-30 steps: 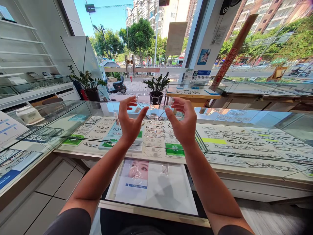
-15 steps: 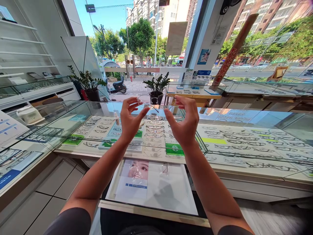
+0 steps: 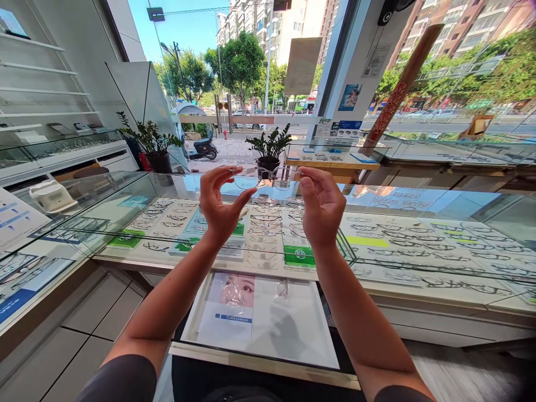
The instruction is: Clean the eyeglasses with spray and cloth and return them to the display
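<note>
I hold a pair of thin-rimmed eyeglasses (image 3: 245,183) above the glass counter, the lenses side by side between my hands. At the left end, the fingertips of my left hand (image 3: 220,209) grip the frame, while its thumb points inward below the lens. The fingers and thumb of my right hand (image 3: 323,209) are closed around the other end. Both temple arms are hard to make out. Beneath the hands, rows of spectacle frames (image 3: 265,218) lie inside the display case, seen through the glass.
An open drawer (image 3: 293,335) in front of me holds a printed card (image 3: 226,326) and clear plastic wrappings. Green boxes (image 3: 299,255) sit in the case. A white device (image 3: 52,195) stands at left. Potted plants (image 3: 268,148) stand beyond the counter, before the window.
The eyeglasses have turned so both lenses now show broadside. My right hand has shifted slightly right, its thumb drawn up against the fingers. My left hand has moved slightly left.
</note>
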Motion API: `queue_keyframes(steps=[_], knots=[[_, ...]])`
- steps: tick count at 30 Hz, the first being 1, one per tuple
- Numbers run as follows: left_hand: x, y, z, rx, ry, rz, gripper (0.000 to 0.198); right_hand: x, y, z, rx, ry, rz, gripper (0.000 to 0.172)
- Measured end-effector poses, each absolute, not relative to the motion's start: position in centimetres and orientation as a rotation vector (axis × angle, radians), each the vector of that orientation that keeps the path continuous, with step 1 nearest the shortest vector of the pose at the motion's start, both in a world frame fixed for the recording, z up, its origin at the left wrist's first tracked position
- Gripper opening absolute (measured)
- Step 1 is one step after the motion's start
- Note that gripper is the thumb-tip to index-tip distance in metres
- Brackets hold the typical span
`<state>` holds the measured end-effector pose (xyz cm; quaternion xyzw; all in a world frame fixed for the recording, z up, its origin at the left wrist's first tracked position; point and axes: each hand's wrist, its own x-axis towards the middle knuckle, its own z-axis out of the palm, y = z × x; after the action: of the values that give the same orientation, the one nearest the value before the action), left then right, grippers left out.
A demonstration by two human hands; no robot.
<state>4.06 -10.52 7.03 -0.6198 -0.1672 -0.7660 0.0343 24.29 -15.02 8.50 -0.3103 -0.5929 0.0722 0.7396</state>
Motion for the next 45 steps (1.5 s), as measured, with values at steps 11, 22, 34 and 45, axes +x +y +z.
queue_keyframes(steps=[11, 22, 34, 45], knots=[[4.5, -11.9, 7.8, -2.03, -0.518, -2.424, 0.062, 24.6, -14.3, 8.5, -0.674, -1.207, 0.392, 0.037], [4.2, -11.5, 7.7, -1.976, -0.513, -2.373, 0.065, 24.6, -14.4, 8.7, -0.588, -1.154, 0.417, 0.034], [3.8, -11.1, 7.2, -1.964, -0.663, -2.28, 0.065, 25.4, -14.1, 8.6, -0.58, -1.194, 0.623, 0.041], [3.7, -11.2, 7.5, -2.302, -0.567, -2.414, 0.06, 25.6, -14.0, 8.6, -0.591, -1.206, 0.707, 0.041]])
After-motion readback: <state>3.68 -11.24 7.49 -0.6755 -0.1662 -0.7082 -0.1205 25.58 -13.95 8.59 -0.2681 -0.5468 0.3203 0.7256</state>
